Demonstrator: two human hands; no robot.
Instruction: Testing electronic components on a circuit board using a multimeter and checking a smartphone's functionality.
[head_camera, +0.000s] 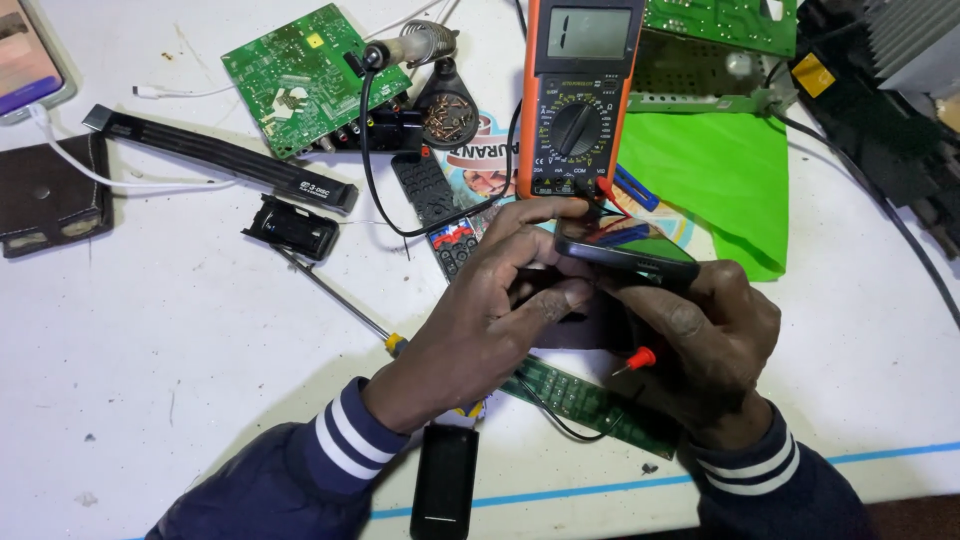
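Both hands, left hand (490, 310) and right hand (705, 330), clamp a dark phone (625, 255) just below the orange meter (578, 95), right also pinching a red probe (637, 360) — best kept steady.

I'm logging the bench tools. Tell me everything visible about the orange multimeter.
The orange-cased multimeter lies flat on the white table, at the top centre. It has a grey display at its far end, a black rotary dial amid yellow markings, and red and black leads plugged in at its near end, just beyond the left hand.
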